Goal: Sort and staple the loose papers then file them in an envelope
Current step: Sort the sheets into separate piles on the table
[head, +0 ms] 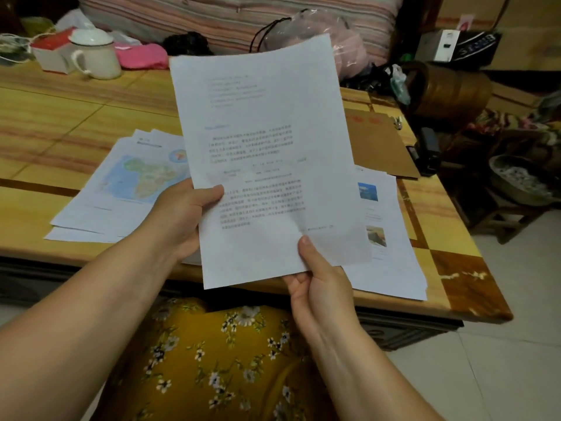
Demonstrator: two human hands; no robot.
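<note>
Holding a printed sheet point(267, 159) up over the table point(60, 117), the left hand point(182, 217) grips its left edge, thumb on the front. The right hand point(318, 284) pinches the bottom edge, thumb on top. Beyond the left hand lies a stack topped by a map page point(133, 180); beyond the right hand, a photo-page stack point(385, 238), an envelope point(379, 147) and a black stapler point(428, 153).

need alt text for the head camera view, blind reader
Both hands, left hand and right hand, hold up a printed sheet above a wooden table. On the table lie a stack topped by a map page, more pages, a brown envelope and a white mug.
</note>
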